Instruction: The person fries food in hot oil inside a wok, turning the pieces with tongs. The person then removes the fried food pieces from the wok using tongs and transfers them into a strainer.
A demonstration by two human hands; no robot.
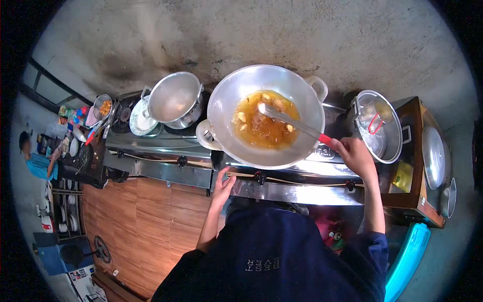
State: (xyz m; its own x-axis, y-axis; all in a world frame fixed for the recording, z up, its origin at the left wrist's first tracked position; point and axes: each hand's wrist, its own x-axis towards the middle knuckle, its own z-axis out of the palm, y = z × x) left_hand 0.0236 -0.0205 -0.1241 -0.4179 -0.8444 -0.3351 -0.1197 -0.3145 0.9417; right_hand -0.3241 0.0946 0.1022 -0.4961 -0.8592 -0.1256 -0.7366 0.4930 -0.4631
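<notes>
A large silver wok (219, 95) with two loop handles sits on the stove, with bubbling golden oil (251, 136) and several pale and brown frying pieces (290, 128) in it. My right hand (356, 156) is closed around the red grip of long metal tongs (297, 124), whose tips reach into the oil. At the stove's front edge, below the wok's left handle, my left hand (222, 189) rests with thumb and fingers apart, holding nothing. A stove knob (260, 177) is just to its right.
Left of the wok stand a steel pot (186, 121) and a white plate (143, 120). On the right are a deep pot (397, 151) with a red-handled utensil, a wooden cabinet (420, 176) and a lid (432, 156). A person in blue (40, 163) is at far left.
</notes>
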